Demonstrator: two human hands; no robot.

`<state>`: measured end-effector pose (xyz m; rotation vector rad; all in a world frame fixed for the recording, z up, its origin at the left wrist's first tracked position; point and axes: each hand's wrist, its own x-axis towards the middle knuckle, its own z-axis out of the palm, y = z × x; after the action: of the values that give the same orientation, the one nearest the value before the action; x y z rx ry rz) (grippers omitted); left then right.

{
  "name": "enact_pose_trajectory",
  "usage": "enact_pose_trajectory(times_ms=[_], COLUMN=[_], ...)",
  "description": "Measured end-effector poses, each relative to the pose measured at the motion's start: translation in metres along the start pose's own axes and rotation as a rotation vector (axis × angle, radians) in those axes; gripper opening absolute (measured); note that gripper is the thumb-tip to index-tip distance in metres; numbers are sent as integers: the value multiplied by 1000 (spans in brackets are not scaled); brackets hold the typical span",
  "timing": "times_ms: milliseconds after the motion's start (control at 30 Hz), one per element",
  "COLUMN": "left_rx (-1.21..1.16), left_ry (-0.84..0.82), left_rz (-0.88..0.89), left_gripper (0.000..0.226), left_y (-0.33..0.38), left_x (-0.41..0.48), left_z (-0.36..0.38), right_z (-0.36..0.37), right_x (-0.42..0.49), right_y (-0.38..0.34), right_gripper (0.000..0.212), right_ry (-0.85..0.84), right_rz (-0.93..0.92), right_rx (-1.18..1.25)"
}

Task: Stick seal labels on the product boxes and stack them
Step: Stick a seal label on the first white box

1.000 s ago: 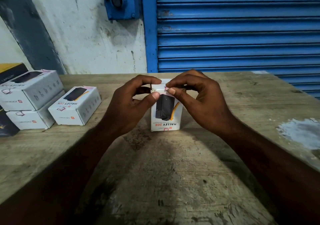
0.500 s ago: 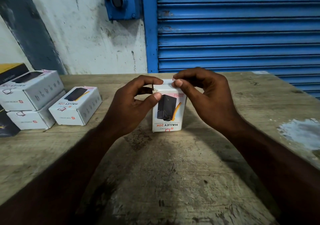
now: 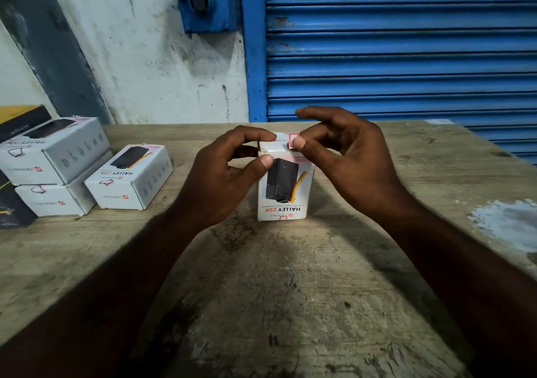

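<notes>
Centrally, near the far edge of a worn wooden desk, a white product box is seen standing upright on its end, its printed front turned toward the viewer with the lettering upside down. The box's upper left corner is pinched by the left hand, with the thumb laid on the front face and the forefinger curled over the top. A small red-edged seal label is seen on the top of the box, and it is pressed down by the thumb tip of the right hand. Half a second earlier the right fingers were curled down over the box top beside the thumb; now they are lifted clear and loosely spread, so that nothing is gripped by that hand. The box itself has been kept in the same spot, and the left hand's hold is unchanged.

By the left edge of the desk, two white boxes are stacked, the upper box resting on the lower box. A third white box lies flat just beside them. A blue shutter is seen behind the desk.
</notes>
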<state>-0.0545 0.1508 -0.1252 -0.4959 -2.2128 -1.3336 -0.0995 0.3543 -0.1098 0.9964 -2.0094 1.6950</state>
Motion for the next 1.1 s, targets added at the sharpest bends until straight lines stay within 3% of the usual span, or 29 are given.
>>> enact_pose_trajectory(times_ms=[167, 367, 1100], left_rx=[24, 14, 55], left_ry=[3, 26, 68], left_rz=[3, 21, 18], left_gripper=[28, 24, 24], left_y=[-2, -2, 1], left_x=[0, 0, 0], left_z=[0, 1, 4], right_z=[0, -2, 7], right_x=[0, 0, -4], right_y=[1, 1, 9], right_gripper=[11, 5, 16], right_ry=[-20, -54, -11], right_rz=[0, 45, -29], right_rx=[-12, 44, -98])
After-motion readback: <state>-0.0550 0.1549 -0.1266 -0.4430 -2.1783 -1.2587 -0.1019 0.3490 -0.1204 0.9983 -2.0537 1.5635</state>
